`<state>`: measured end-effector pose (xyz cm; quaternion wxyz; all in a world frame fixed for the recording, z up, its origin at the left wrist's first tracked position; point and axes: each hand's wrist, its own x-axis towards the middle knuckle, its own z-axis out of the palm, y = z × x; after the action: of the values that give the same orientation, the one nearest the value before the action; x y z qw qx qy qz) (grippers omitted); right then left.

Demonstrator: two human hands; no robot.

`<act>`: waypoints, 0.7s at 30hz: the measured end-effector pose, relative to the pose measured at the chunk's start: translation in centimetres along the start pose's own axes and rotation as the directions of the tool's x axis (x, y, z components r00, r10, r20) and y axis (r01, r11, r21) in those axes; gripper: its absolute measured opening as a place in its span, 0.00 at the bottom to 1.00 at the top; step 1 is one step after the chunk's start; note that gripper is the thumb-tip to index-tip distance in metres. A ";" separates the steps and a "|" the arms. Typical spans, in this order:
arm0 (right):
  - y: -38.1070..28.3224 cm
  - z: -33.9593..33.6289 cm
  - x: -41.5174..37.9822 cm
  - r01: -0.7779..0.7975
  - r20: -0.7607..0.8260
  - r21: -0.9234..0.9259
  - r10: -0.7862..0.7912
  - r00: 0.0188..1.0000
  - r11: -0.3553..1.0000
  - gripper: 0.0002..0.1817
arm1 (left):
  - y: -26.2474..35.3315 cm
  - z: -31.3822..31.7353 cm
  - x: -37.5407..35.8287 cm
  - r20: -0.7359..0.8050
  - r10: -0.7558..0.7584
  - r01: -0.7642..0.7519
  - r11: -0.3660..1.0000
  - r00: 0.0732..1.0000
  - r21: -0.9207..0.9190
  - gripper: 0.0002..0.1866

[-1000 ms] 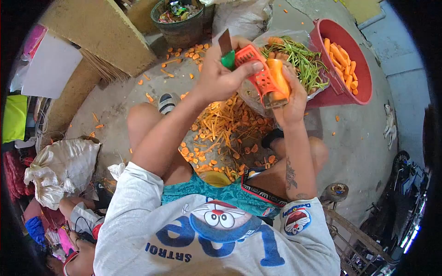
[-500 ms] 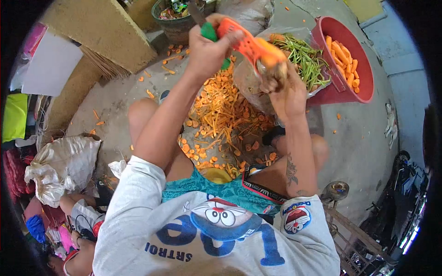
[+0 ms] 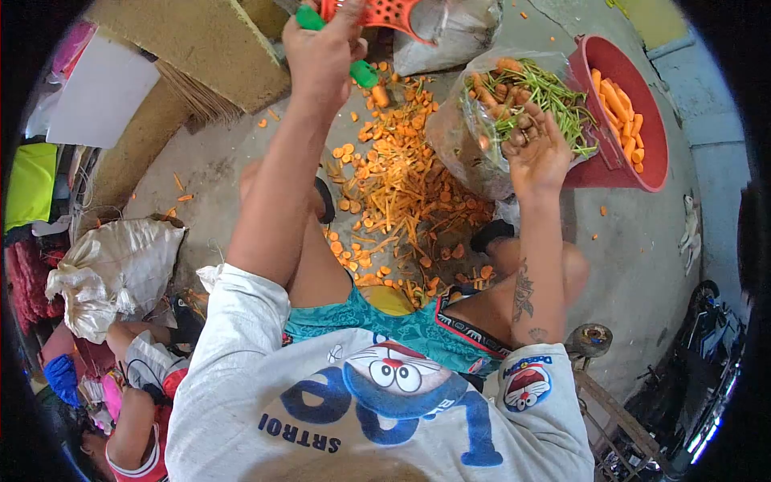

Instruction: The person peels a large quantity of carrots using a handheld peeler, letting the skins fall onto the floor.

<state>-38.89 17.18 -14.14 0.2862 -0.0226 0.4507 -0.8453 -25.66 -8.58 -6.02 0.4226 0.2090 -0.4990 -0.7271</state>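
My left hand (image 3: 321, 64), near the top of the view, is closed around an orange-red peeler (image 3: 385, 14) with a perforated handle. A green-handled knife (image 3: 363, 74) sits in the same grip, its blade mostly hidden. My right hand (image 3: 540, 161) is palm up with fingers apart and slightly curled, over the clear plastic bag (image 3: 454, 124). Inside that bag are unpeeled carrots (image 3: 486, 92) and green stems (image 3: 558, 92), right by my fingertips. Between my legs, orange peelings and carrot slices (image 3: 401, 177) cover the floor.
Behind the bag, a red bucket (image 3: 654, 153) tilts with peeled carrots (image 3: 614, 104) in it. A white sack (image 3: 120, 269) lies at left, close to a seated person (image 3: 136, 426). A whitish sack (image 3: 450, 40) stands at the top. A motorbike (image 3: 699, 329) is at far right.
The carrot is gone from my right hand, which has opened and shifted right over the bag. My left hand has moved up and left with the peeler and knife.
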 end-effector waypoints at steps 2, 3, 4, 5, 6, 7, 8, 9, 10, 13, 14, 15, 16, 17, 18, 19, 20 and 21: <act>0.7 0.0 -0.1 -0.039 0.026 0.026 0.038 0.999 0.999 0.19 | 1.6 -0.1 0.4 -0.088 -0.015 0.017 0.999 0.996 0.029 0.12; 1.1 0.3 -0.2 -0.041 0.025 0.022 0.041 0.999 0.999 0.19 | 2.0 -0.5 0.6 -0.173 -0.027 0.037 0.998 0.984 0.056 0.12; 1.6 0.8 -0.2 -0.041 0.037 -0.025 0.042 0.998 0.999 0.18 | 2.2 -1.8 1.2 -0.129 0.007 -0.005 1.000 0.992 0.019 0.11; 2.1 1.2 0.1 -0.041 0.051 -0.074 0.045 0.998 0.996 0.18 | 2.6 -2.8 1.4 -0.137 0.007 -0.006 1.000 0.991 0.013 0.11; 2.8 1.6 0.6 -0.064 0.065 -0.105 0.071 0.995 0.992 0.17 | 3.3 -3.7 1.5 -0.078 0.095 -0.094 0.996 0.992 0.012 0.10; 3.4 2.1 1.5 -0.070 0.072 -0.112 0.079 0.994 0.991 0.17 | 3.9 -4.3 1.5 -0.022 0.182 -0.182 0.983 0.983 0.010 0.09; 4.4 2.8 2.4 -0.080 0.110 -0.232 0.108 0.988 0.969 0.16 | 4.2 -4.7 1.6 -0.075 0.222 -0.221 0.975 0.972 0.017 0.07; 5.5 3.9 3.4 -0.082 0.145 -0.345 0.140 0.979 0.935 0.14 | 4.5 -5.3 1.7 -0.085 0.221 -0.220 0.975 0.971 0.023 0.07; 6.4 5.2 4.3 -0.221 0.093 -0.379 0.275 0.957 0.899 0.12 | 4.8 -5.8 1.8 -0.050 0.248 -0.245 0.968 0.968 0.052 0.07; 11.6 5.9 9.3 -0.314 0.068 -0.566 0.423 0.904 0.762 0.10 | 5.4 -7.0 2.2 0.018 0.285 -0.285 0.953 0.958 0.105 0.06; 13.7 5.9 11.1 -0.324 0.064 -0.568 0.432 0.899 0.757 0.10 | 5.8 -7.2 2.2 0.030 0.283 -0.284 0.943 0.959 0.174 0.06; 16.1 5.6 13.0 -0.286 0.071 -0.674 0.446 0.892 0.681 0.11 | 5.6 -7.6 2.4 0.040 0.276 -0.277 0.930 0.960 0.243 0.06; 18.3 5.3 14.9 -0.245 0.077 -0.767 0.465 0.882 0.593 0.11 | 4.6 -10.2 3.8 0.025 0.304 -0.300 0.917 0.952 0.262 0.06; 20.5 4.8 16.7 -0.269 0.065 -0.768 0.488 0.870 0.582 0.11 | 3.6 -12.8 5.3 0.010 0.333 -0.322 0.904 0.943 0.281 0.09; 22.9 4.1 18.3 -0.258 0.022 -0.822 0.481 0.877 0.508 0.12 | 3.3 -15.0 5.9 -0.005 0.307 -0.292 0.909 0.952 0.298 0.09; 25.5 3.5 19.8 -0.252 -0.022 -0.868 0.474 0.880 0.428 0.13 | 3.6 -16.6 6.5 -0.016 0.290 -0.268 0.900 0.957 0.343 0.10; 27.8 2.5 21.9 -0.219 -0.059 -0.938 0.498 0.865 0.269 0.16 | 4.1 -17.7 6.9 -0.024 0.270 -0.240 0.890 0.962 0.388 0.11; 29.8 1.2 23.9 -0.171 -0.093 -0.980 0.517 0.851 0.105 0.18 | 4.5 -18.4 7.1 -0.031 0.251 -0.214 0.877 0.967 0.431 0.12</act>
<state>-44.68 -8.64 -41.77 0.4563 -0.2062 0.8242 -0.2645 -14.43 -25.17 -8.80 0.4723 0.2653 -0.6479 -0.5355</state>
